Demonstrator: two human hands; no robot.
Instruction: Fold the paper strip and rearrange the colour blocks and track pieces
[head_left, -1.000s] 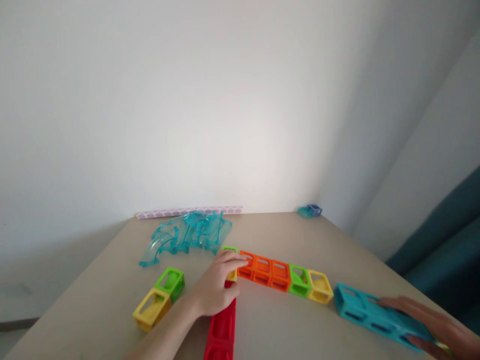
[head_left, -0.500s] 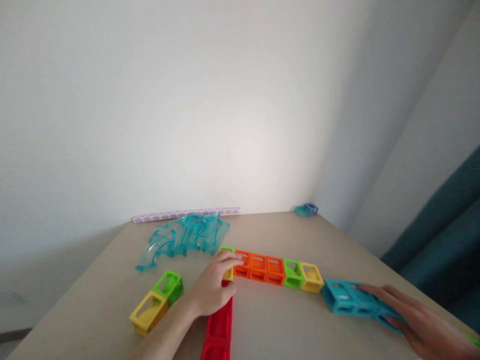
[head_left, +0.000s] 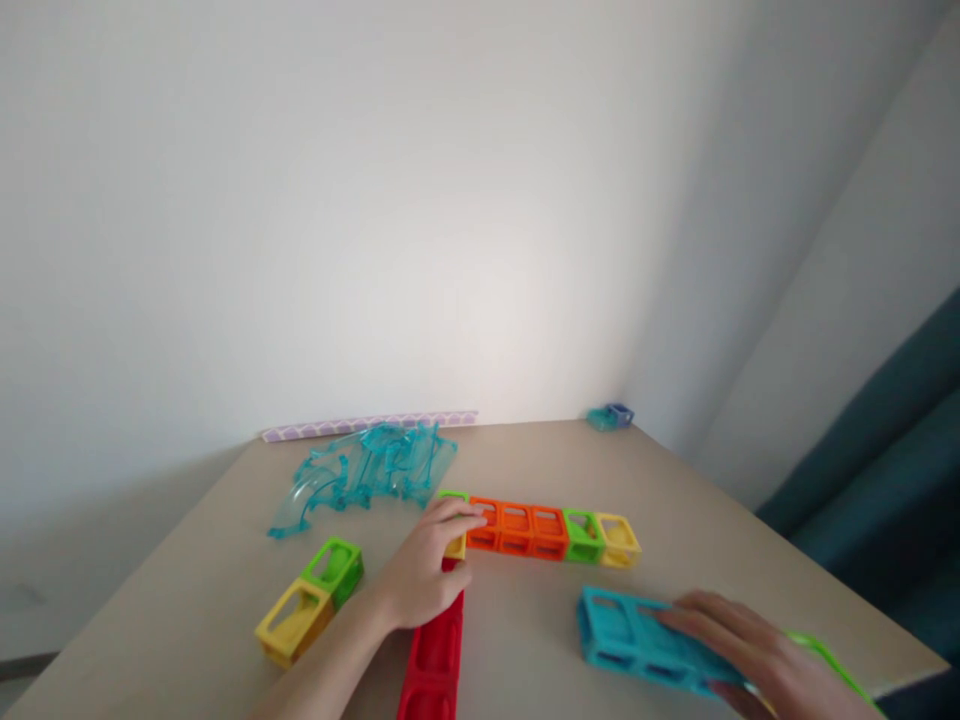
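Note:
My left hand [head_left: 426, 568] is closed over the corner where a yellow block [head_left: 455, 547], a green block [head_left: 453, 495] and a row of orange blocks [head_left: 516, 528] meet; its fingers partly hide these. From that corner a row of red blocks [head_left: 435, 655] runs toward me. The orange row ends at the right in a green block [head_left: 583, 537] and a yellow block [head_left: 619, 541]. My right hand [head_left: 757, 655] grips a row of blue hollow blocks [head_left: 637, 635] at its right part, apart from the other rows and nearer to me.
A joined green [head_left: 334, 568] and yellow block [head_left: 295, 622] lie left of my left forearm. Clear teal track pieces [head_left: 375, 468] are heaped farther back, before a purple patterned strip [head_left: 367, 426] along the wall. A small dark blue block [head_left: 619, 414] sits at the back right corner.
The blue row has moved left and toward me in my right hand, leaving a gap from the yellow end block. My left hand stays at the corner.

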